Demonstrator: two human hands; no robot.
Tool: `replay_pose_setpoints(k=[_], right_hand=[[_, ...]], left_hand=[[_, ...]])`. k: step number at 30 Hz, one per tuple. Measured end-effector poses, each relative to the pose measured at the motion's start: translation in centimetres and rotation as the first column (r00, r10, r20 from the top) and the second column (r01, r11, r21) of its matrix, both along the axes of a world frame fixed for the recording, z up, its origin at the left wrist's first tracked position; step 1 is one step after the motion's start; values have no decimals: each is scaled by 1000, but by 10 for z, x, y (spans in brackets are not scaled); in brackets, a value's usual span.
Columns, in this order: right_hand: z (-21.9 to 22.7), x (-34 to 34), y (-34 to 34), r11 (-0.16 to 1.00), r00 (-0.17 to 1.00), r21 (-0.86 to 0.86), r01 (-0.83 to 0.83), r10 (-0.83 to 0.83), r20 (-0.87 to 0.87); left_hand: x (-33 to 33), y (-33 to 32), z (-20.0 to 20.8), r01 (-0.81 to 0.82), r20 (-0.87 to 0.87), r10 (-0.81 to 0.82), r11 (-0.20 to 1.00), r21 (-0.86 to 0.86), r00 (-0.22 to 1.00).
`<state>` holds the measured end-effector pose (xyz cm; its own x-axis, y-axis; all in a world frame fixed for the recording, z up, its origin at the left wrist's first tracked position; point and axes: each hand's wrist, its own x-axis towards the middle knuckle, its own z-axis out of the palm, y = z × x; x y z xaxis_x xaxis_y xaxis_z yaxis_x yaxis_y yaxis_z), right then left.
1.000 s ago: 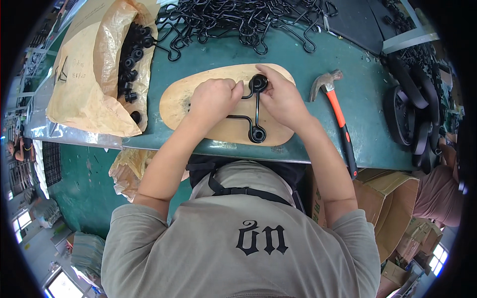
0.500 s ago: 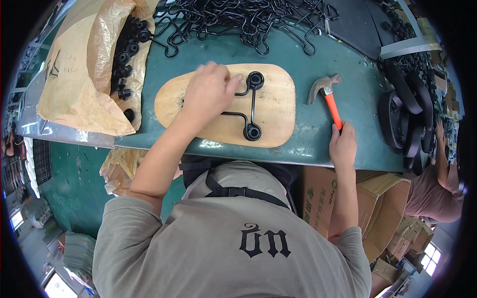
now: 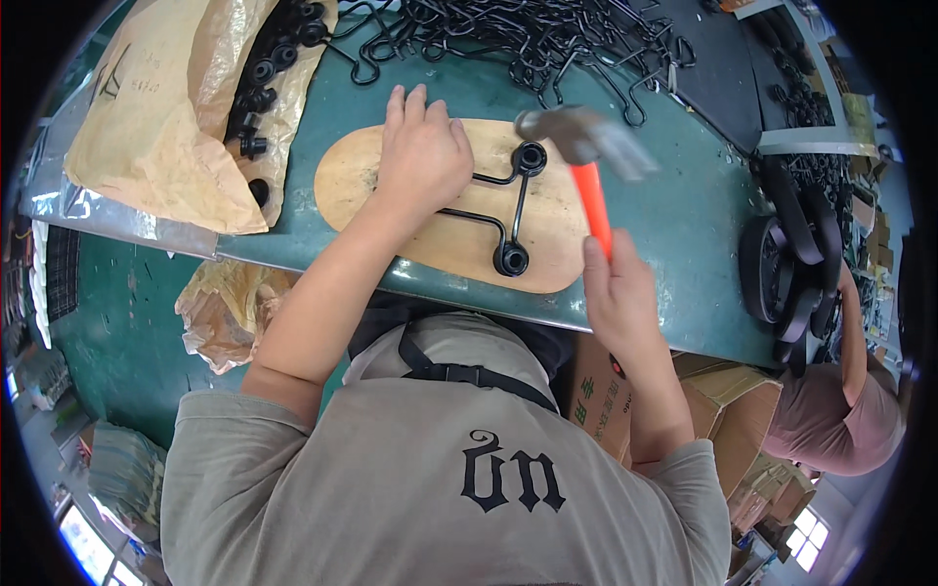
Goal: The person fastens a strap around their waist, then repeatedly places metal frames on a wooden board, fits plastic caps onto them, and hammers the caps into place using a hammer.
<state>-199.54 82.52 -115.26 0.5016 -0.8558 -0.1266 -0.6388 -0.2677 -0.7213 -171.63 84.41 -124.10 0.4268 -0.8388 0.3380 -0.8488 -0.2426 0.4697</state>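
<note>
My left hand (image 3: pixel 422 156) lies flat on a bent black wire bracket (image 3: pixel 489 210), pinning it to an oval wooden board (image 3: pixel 562 230) on the green table. Two black round bushings sit on the bracket's ends, one at the top (image 3: pixel 529 158) and one near the board's front edge (image 3: pixel 511 259). My right hand (image 3: pixel 616 293) grips the orange handle of a hammer (image 3: pixel 586 146), whose blurred steel head hangs just right of the upper bushing.
A brown paper sack (image 3: pixel 166 107) with black bushings spilling out lies at the left. A heap of black wire hooks (image 3: pixel 528 34) fills the table's far side. Black rubber parts (image 3: pixel 796 264) stack at the right, beside another person (image 3: pixel 840 410). Cardboard boxes (image 3: pixel 723 410) stand under the table.
My right hand let go of the bracket, went right to the hammer, and now holds it raised over the board. My left hand stayed on the bracket.
</note>
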Motion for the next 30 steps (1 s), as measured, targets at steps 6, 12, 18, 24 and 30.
replay_pose_setpoints(k=[6,12,18,24,30], right_hand=[[22,8,-14,988,993,152,-14,32,-115],[110,27,2,988,696,-89,126,-24,718],[9,-5,-14,991,928,-32,-127,108,-356],[70,9,-16,982,993,151,114,-113,-18],[68,16,-8,982,997,-171,-75,70,-37]], left_hand=[[1,0,-5,-11,-26,10,1000,-21,1000],[4,4,-2,19,-29,-21,998,-56,999],[-3,-3,-6,-17,-20,15,996,-93,1000],[-1,1,-10,-14,-21,14,1000,18,1000],[-2,1,-5,-17,-7,17,999,51,1000]])
